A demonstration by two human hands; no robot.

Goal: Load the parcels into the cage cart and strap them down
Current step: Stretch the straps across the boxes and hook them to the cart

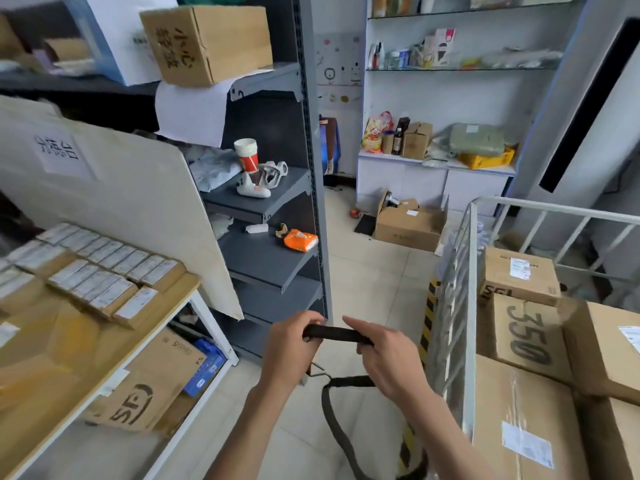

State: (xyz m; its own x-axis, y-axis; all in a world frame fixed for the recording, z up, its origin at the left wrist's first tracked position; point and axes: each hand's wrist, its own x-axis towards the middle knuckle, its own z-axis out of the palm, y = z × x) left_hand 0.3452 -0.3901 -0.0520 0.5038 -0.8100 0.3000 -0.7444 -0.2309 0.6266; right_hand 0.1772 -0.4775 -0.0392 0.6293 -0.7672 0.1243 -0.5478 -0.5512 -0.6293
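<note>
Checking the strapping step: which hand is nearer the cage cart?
Right. The right hand holds the strap just left of the cage cart; the left hand holds it farther left.

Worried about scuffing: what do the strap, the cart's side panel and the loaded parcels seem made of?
Strap: dark matte woven webbing, probably; it hangs limp in a loop. Side panel: light-painted metal, judging by thin wire mesh in a tube frame. Parcels: brown matte cardboard, with tape and paper labels.
</note>
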